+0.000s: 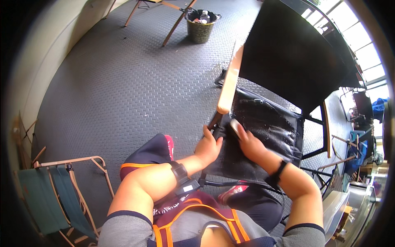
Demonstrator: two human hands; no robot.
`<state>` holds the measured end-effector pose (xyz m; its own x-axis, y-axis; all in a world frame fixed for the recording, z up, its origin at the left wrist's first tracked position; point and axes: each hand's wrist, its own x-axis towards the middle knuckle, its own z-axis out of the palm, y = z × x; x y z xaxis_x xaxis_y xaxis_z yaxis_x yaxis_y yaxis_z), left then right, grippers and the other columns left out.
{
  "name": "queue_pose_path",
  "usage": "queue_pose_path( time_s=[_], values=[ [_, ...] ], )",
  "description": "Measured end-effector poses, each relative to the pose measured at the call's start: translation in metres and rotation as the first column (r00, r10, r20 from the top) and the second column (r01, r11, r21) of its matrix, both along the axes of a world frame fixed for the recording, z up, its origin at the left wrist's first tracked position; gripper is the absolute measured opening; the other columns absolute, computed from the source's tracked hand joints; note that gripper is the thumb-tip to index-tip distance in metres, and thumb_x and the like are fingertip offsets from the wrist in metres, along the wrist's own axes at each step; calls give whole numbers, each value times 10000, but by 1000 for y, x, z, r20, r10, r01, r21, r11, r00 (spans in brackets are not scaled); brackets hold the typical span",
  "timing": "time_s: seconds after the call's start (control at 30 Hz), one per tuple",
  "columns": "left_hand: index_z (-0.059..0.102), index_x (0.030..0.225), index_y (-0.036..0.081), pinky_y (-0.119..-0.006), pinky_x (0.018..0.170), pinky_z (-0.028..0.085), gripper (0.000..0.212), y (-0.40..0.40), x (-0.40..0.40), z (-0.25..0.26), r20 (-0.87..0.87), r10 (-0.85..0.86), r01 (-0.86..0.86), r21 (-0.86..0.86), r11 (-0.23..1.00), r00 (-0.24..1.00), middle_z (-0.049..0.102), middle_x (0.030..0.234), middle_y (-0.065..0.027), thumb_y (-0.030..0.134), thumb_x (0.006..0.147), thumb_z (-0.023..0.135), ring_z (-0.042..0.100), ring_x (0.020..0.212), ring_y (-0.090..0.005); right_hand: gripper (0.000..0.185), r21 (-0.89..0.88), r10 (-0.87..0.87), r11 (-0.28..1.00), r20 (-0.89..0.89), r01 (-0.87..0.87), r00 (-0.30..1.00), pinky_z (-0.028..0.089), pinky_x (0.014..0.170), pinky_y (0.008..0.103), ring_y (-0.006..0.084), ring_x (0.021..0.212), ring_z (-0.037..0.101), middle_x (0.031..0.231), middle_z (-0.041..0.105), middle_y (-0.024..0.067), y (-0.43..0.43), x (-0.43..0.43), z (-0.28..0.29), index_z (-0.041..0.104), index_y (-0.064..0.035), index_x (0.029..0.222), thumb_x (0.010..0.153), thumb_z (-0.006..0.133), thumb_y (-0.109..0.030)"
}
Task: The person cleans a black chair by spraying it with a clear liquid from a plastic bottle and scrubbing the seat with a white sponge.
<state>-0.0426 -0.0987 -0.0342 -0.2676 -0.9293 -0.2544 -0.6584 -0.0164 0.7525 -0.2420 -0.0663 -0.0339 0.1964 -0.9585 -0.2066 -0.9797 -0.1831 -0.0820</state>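
A folding chair with a black seat (271,123) and a black backrest (290,46) stands in front of me, with a pale wooden armrest (230,86) on its left. The seat fabric looks shiny and wrinkled, with whitish streaks. My left hand (208,146) grips the left side of the chair frame, just below the front end of the armrest. In my right hand (251,145) is a small pale handheld tool (235,127), perhaps a brush; motion blur hides its exact kind. Its tip is over the left part of the seat, and contact cannot be told.
A bucket (200,31) holding a clear plastic bottle stands on the diamond-plate floor (123,86), near a wooden-legged piece of furniture (172,29). To my lower left is a green folding chair (46,197). More folding furniture and a clear plastic bin (333,207) line the right side.
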Motion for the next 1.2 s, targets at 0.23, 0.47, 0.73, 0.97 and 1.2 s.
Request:
queue_pose_path(
  time_s=[0.23,0.47,0.73,0.97,1.2],
  values=[
    [89,1221,-149,-475,543,444,750,4,-3,6,-13,-31,31,-5,1000,999,560,735,-298,335,820,498,558,620,-431,759,171,-655,625,-417,762,630,478,719,415,369,844,580,991,534,295,43,-195,29,-80,-79,1351,803,444,-98],
    [114,1210,-154,-479,552,441,714,5,-6,4,-53,-28,29,7,1000,998,551,746,-312,291,813,507,555,632,-439,715,32,-742,631,-266,775,615,473,760,405,367,894,578,1046,508,312,-39,-202,-41,-97,27,1316,826,398,-133],
    [122,1214,-145,-485,569,438,709,1,-9,-7,-79,-13,10,-27,1000,997,551,780,-313,295,814,507,554,653,-440,670,-42,-326,945,-61,324,943,490,653,390,343,742,580,1029,493,294,-80,-39,-14,-2,14,1318,829,423,-160],
    [88,1225,-99,-484,551,450,712,3,-4,-11,-77,8,-8,-2,1000,997,565,763,-294,293,809,514,562,635,-435,647,91,73,993,-17,-72,997,502,554,376,303,663,574,935,492,209,42,-29,-1,147,-47,1338,786,473,-134],
    [85,1218,-173,-433,510,467,729,7,-13,-11,-103,-55,44,-104,994,993,574,734,-284,284,818,488,578,591,-383,650,115,-359,903,-331,414,873,468,650,474,390,759,587,841,572,267,17,-168,16,-31,-180,1361,849,369,-167]
  ],
)
